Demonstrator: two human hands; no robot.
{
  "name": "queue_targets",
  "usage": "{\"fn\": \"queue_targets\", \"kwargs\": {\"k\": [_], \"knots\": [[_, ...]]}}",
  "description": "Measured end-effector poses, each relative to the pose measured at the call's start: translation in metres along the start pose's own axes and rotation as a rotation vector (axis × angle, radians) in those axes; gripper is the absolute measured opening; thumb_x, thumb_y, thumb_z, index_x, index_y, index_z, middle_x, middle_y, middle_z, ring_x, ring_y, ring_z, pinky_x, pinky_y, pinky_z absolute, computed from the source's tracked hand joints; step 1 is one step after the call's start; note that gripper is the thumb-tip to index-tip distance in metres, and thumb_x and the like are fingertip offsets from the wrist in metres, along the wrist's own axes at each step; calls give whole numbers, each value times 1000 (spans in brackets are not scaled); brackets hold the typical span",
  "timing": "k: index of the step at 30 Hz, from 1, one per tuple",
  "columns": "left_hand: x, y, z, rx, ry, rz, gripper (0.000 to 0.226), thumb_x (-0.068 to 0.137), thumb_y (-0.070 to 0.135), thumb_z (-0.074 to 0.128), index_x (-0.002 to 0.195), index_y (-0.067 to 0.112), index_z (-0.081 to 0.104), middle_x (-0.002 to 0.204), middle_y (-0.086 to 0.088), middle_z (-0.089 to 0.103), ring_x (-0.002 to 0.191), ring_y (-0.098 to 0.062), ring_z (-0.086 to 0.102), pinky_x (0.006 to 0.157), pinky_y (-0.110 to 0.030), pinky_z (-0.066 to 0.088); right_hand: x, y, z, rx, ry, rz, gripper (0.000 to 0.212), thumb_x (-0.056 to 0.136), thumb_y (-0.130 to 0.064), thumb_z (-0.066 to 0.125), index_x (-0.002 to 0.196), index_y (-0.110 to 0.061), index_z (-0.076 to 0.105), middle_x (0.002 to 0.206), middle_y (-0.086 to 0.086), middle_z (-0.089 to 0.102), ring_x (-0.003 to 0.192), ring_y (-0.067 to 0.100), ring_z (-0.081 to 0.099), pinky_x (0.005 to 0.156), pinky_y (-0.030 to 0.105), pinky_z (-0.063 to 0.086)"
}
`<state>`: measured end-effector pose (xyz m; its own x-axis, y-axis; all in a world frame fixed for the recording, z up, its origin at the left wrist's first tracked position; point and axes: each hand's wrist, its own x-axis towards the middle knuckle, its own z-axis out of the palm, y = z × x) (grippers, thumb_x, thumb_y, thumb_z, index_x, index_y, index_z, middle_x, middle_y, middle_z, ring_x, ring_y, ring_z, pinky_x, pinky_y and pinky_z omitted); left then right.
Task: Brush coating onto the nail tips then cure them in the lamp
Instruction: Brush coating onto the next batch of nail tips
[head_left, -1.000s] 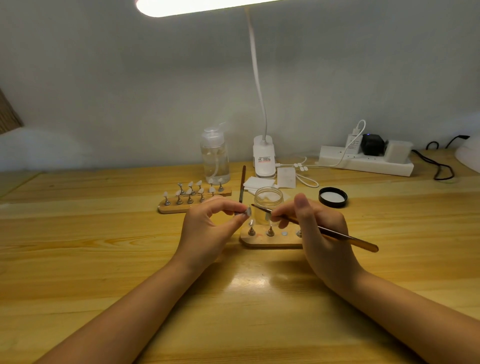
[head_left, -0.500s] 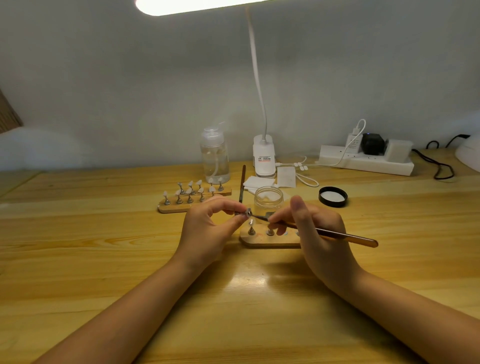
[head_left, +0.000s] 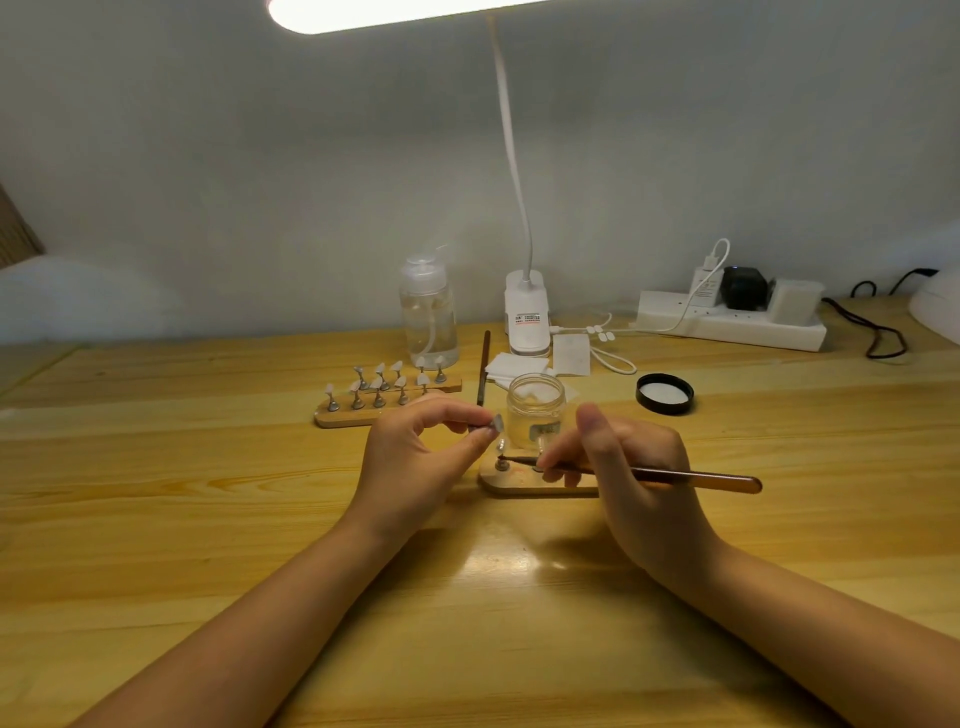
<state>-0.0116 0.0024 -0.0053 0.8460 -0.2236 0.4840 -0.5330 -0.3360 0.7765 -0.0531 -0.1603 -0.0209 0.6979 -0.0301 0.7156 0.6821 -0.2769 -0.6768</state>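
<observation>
Both bare forearms reach forward from the lower corners and converge toward the middle. The left hand (head_left: 415, 457) is raised, wrist bent slightly, its thumb and forefinger curled together in a pinch with the remaining fingers folded beneath. The right hand (head_left: 639, 478) lies lower, palm turned inward, thumb pointing up and away, fingers curled in a pen-style grip pointing left.

Jar (head_left: 535, 410) behind near holder (head_left: 524, 480); lid (head_left: 665, 393) to its right, second holder (head_left: 387, 402) left.
</observation>
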Motion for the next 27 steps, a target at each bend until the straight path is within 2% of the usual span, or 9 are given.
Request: {"fn": "queue_targets", "kwargs": {"k": [4, 8, 12, 18, 22, 27], "knots": [[0, 0, 0, -11, 2, -11, 21, 74, 8, 71, 81, 27, 67, 81, 10, 65, 80, -3, 57, 72, -5, 43, 2, 1, 0, -59, 29, -55, 47, 92, -39, 32, 73, -10, 63, 67, -1, 62, 63, 3, 59, 57, 16, 47], [0, 0, 1, -12, 8, -14, 21, 74, 7, 71, 80, 27, 66, 81, 10, 65, 79, -3, 57, 72, -7, 45, 3, 2, 0, -123, 22, -46, 41, 90, -31, 35, 79, -7, 66, 74, 0, 64, 69, 7, 61, 61, 21, 50], [1, -1, 1, -6, 9, -25, 22, 74, 8, 70, 81, 28, 66, 80, 11, 64, 78, -4, 57, 71, -10, 46, 1, 2, -1, -118, 12, -61, 45, 91, -33, 34, 77, -4, 67, 71, -2, 63, 65, 8, 61, 59, 21, 49], [-1, -1, -1, -11, 10, -27, 20, 74, 10, 71, 80, 28, 66, 81, 12, 65, 79, -2, 57, 73, -8, 46, 3, 2, 2, -24, 11, 3, 49, 91, -42, 33, 70, -11, 64, 64, 1, 64, 60, 6, 61, 55, 18, 48], [2, 0, 2, -13, 10, -29, 20, 74, 10, 71, 80, 29, 66, 81, 12, 65, 79, -3, 57, 73, -8, 46, 2, 1, -1, -34, 61, -11, 49, 91, -44, 31, 73, -12, 64, 67, -3, 63, 63, 5, 60, 58, 14, 46], [3, -1, 2, -11, 13, -28, 22, 74, 10, 71, 79, 31, 65, 81, 14, 64, 81, -2, 57, 72, -6, 44, 4, 1, 1, -91, 28, -19, 40, 89, -29, 35, 81, -5, 66, 74, 4, 65, 71, 7, 62, 63, 27, 52]]}}
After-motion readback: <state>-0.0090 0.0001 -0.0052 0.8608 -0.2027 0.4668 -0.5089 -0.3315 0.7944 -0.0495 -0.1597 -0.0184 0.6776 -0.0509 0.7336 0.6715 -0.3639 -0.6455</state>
